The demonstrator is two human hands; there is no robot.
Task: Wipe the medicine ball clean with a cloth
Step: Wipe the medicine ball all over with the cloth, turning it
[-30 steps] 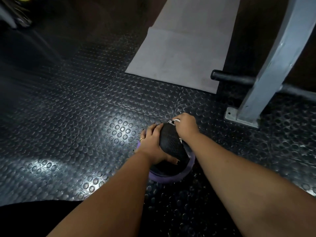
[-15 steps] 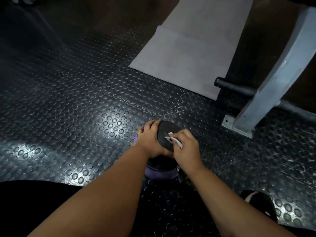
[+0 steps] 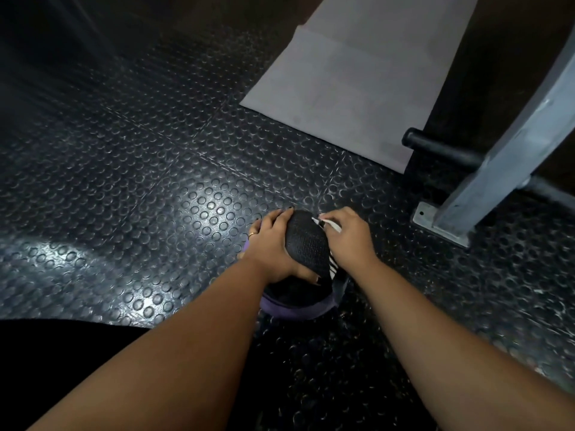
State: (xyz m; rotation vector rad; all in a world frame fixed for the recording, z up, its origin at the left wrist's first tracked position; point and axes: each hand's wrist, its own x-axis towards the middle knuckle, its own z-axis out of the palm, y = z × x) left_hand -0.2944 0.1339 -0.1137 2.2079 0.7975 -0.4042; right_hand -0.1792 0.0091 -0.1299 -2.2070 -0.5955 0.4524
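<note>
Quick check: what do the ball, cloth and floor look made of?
Medicine ball: likely rubber, matte black with pebbled grain, purple band low down. Cloth: fabric, white with dark stripes, mostly hidden. Floor: seemingly rubber tile, glossy, raised round studs catching glare.

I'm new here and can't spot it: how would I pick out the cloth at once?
Find the grey metal post bolted to the studded floor on the right; left of its base sits the black medicine ball. The cloth is gripped by the right hand against the ball's right side, the only white, dark-striped thing there.
</note>
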